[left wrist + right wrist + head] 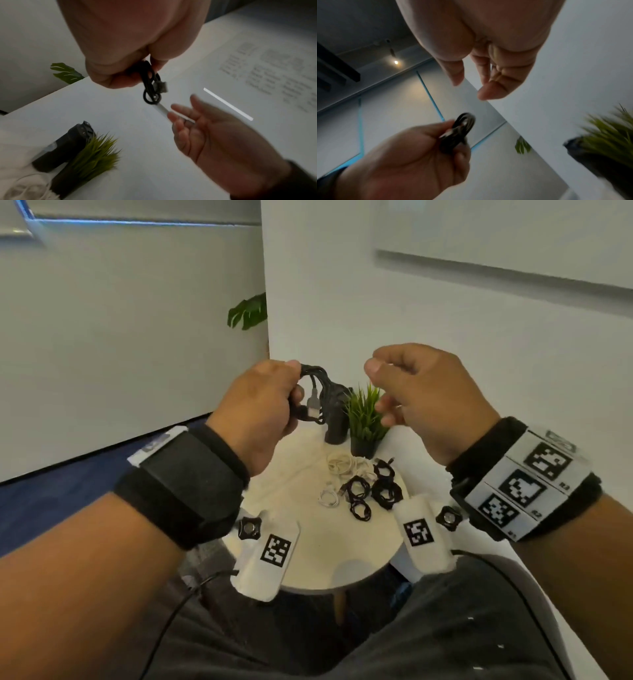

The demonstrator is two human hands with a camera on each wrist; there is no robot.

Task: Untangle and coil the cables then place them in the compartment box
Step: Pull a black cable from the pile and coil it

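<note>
My left hand (263,405) is raised above the table and grips a small coiled black cable (317,392) with a grey USB plug hanging out of the bundle. The wrist views show the same coil (150,86) (460,129) pinched between thumb and fingers. My right hand (404,392) hovers just to the right of the coil, its fingers (181,119) loosely curled and holding nothing. No compartment box is in view.
On the round white table (318,556) lie several coiled black cables (373,491), a pile of white cables (346,463) and a small white coil (329,496). At its far edge stand a potted grass plant (364,419) and a dark cylinder (337,422). White walls lie behind.
</note>
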